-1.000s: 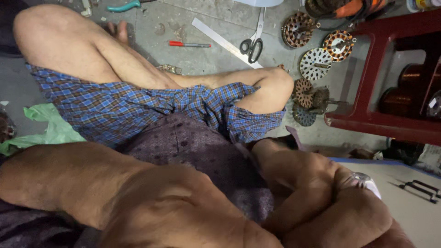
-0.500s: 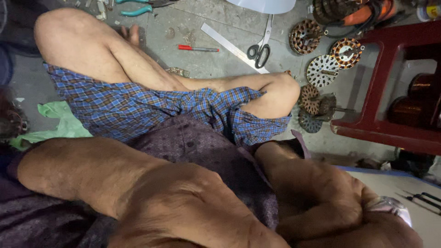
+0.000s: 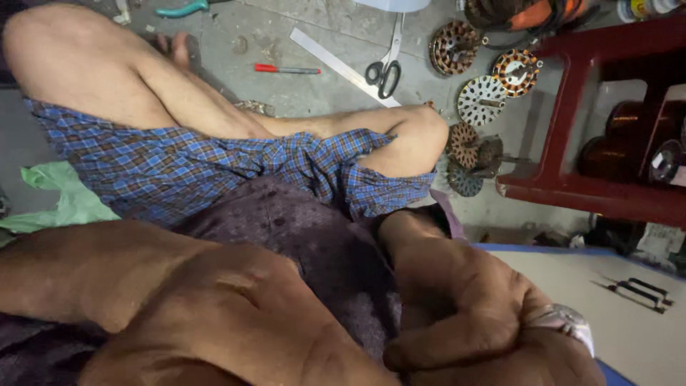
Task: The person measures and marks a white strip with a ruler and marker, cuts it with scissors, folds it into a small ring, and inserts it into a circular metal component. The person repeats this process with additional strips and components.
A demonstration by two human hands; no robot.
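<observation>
the left hand (image 3: 236, 322) lies low and near in the view, its back turned up, resting on a dark purple cloth (image 3: 314, 243) over the lap; its fingers run out of the bottom edge, so i cannot tell whether its grip is open or closed or holds anything. the right hand (image 3: 464, 300) sits just right of it, fingers curled inward in a loose fist against the same cloth, the thumb (image 3: 450, 343) lying across the near side; whether anything is inside that grip is hidden. a silver wristwatch (image 3: 564, 322) shows at the near right, touching the right hand.

farther off, a bare leg in blue checked shorts (image 3: 214, 164) is folded across the concrete floor (image 3: 321, 86). on the floor at the far side lie a red pen (image 3: 286, 69), a metal ruler (image 3: 343, 66) and black-handled scissors (image 3: 386, 64), the scissors crossing the ruler. right of the knee several round copper-wound motor parts (image 3: 486, 100) are scattered, beside a red stool (image 3: 593, 143). a green cloth (image 3: 64, 200) lies at the left. a pale board (image 3: 572, 286) with a small metal tool (image 3: 636, 293) on it sits at the near right.
</observation>
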